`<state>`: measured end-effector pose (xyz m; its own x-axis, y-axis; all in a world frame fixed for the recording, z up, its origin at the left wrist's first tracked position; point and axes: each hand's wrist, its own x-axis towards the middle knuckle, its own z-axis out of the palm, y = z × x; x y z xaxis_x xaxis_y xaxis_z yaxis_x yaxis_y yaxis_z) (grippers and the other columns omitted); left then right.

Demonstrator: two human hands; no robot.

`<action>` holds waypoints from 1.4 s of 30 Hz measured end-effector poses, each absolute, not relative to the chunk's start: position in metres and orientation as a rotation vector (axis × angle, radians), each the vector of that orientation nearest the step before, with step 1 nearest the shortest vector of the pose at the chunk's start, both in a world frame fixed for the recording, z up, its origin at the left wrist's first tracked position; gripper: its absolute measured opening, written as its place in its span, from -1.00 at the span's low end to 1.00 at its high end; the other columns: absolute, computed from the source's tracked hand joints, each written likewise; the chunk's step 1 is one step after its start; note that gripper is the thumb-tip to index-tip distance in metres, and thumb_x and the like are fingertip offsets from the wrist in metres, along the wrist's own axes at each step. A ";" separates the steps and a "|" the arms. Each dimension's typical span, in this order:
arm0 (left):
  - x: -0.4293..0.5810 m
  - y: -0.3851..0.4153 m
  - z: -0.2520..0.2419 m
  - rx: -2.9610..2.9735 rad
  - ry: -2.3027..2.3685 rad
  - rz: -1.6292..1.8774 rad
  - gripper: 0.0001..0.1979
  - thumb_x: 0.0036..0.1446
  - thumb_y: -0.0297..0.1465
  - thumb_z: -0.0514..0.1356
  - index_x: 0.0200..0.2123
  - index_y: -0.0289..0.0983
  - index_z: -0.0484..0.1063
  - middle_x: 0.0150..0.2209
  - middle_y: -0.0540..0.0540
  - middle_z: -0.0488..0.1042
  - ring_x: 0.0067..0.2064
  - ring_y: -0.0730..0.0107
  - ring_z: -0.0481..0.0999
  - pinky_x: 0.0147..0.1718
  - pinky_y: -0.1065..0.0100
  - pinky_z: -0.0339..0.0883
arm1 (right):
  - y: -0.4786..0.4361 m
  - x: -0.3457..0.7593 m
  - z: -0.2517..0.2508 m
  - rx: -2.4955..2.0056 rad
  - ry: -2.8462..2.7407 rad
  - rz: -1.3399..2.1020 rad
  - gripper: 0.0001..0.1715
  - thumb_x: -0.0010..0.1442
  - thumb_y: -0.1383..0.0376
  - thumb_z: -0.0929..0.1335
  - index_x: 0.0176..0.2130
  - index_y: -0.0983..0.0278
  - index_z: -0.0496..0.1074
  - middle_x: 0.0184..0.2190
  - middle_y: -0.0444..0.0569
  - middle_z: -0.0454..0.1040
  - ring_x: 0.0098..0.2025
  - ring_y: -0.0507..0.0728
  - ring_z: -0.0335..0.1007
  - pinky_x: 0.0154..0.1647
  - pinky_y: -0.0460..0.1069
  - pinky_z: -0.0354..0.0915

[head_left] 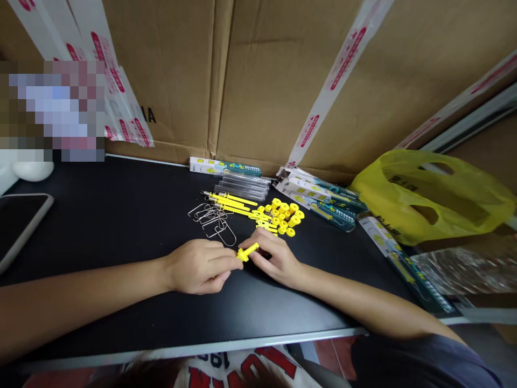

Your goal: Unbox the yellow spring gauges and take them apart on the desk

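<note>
My left hand [204,265] is closed, thumb and fingertips pinching a small yellow plastic part [247,252] at the table's middle. My right hand [277,258] is curled on the other side of that part, its thumb and finger at or beside it; whether it grips anything is hard to tell. Just beyond my hands lie bent metal wire hooks [214,220], yellow rods with metal ends [230,203], and a pile of yellow caps [285,215] mixed with flat yellow pieces and small springs. Clear plastic tubes [242,187] rest behind the rods.
Printed boxes [319,196] lie at the back right, another box [224,166] at the back. A yellow plastic bag [428,194] and clear plastic wrap [464,269] are on the right. A phone-like device [22,223] lies left. Large cardboard [258,81] stands behind the black table [121,323].
</note>
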<state>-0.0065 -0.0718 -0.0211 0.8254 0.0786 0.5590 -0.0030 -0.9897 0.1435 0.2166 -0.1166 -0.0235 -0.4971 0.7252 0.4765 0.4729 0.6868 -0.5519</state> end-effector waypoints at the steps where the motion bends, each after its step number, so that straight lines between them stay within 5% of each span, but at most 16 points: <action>1: -0.006 -0.071 -0.021 2.842 0.095 0.882 -0.79 0.18 -0.50 0.00 -0.18 -0.29 0.39 -0.33 -0.05 0.53 -0.36 0.42 0.48 -0.35 0.41 0.36 | -0.116 0.216 -0.023 -0.911 -2.186 0.459 -0.84 0.28 0.34 0.22 -0.19 0.28 0.37 -0.34 0.00 0.38 -0.30 0.08 0.30 -0.28 -0.01 0.27; 6: -0.005 -0.070 -0.023 2.747 0.328 0.903 -0.83 0.20 -0.55 -0.02 -0.22 -0.27 0.32 -0.29 -0.04 0.49 -0.27 0.43 0.49 -0.24 0.40 0.36 | -0.116 0.216 -0.023 -0.967 -2.161 0.456 -0.85 0.28 0.33 0.22 -0.33 0.27 0.31 -0.42 -0.04 0.30 -0.37 0.07 0.23 -0.34 -0.02 0.22; 17: -0.005 -0.069 -0.022 2.675 0.607 0.910 -0.91 0.13 -0.53 -0.03 -0.30 -0.25 0.20 -0.40 0.02 0.42 -0.42 0.48 0.46 -0.41 0.46 0.32 | -0.119 0.218 -0.026 -1.057 -2.108 0.521 -0.84 0.26 0.30 0.24 -0.38 0.24 0.18 -0.48 -0.13 0.24 -0.48 0.01 0.13 -0.45 -0.08 0.13; 25: -0.007 -0.070 -0.017 2.574 0.719 0.809 -0.93 0.13 -0.37 0.06 -0.31 -0.24 0.20 -0.47 0.10 0.35 -0.49 0.54 0.39 -0.48 0.50 0.23 | -0.118 0.219 -0.026 -1.093 -1.918 0.746 -0.75 0.32 0.18 0.20 -0.37 0.25 0.19 -0.48 -0.13 0.23 -0.44 0.02 0.16 -0.39 -0.05 0.16; 33: -0.008 -0.068 -0.022 2.629 0.658 0.837 -0.78 0.21 -0.23 0.08 -0.37 -0.24 0.19 -0.51 0.12 0.35 -0.56 0.57 0.36 -0.54 0.52 0.16 | -0.117 0.217 -0.028 -0.979 -1.653 1.210 -0.65 0.33 0.07 0.17 -0.39 0.24 0.12 -0.54 -0.18 0.26 -0.57 -0.04 0.10 -0.55 -0.11 0.11; 42: -0.006 -0.071 -0.025 2.954 0.428 0.867 -0.79 0.26 -0.24 0.01 -0.17 -0.26 0.24 -0.48 0.06 0.45 -0.52 0.48 0.46 -0.52 0.46 0.19 | -0.126 0.212 -0.019 -0.999 -1.855 1.319 -0.72 0.29 0.15 0.24 -0.36 0.28 0.20 -0.53 -0.18 0.27 -0.50 -0.04 0.18 -0.47 -0.12 0.16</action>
<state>-0.0058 -0.0715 -0.0252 0.8065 0.2707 0.5256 0.2522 -0.9616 0.1083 0.2122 -0.1256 -0.0188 -0.5031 0.8612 0.0728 0.2140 0.2058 -0.9549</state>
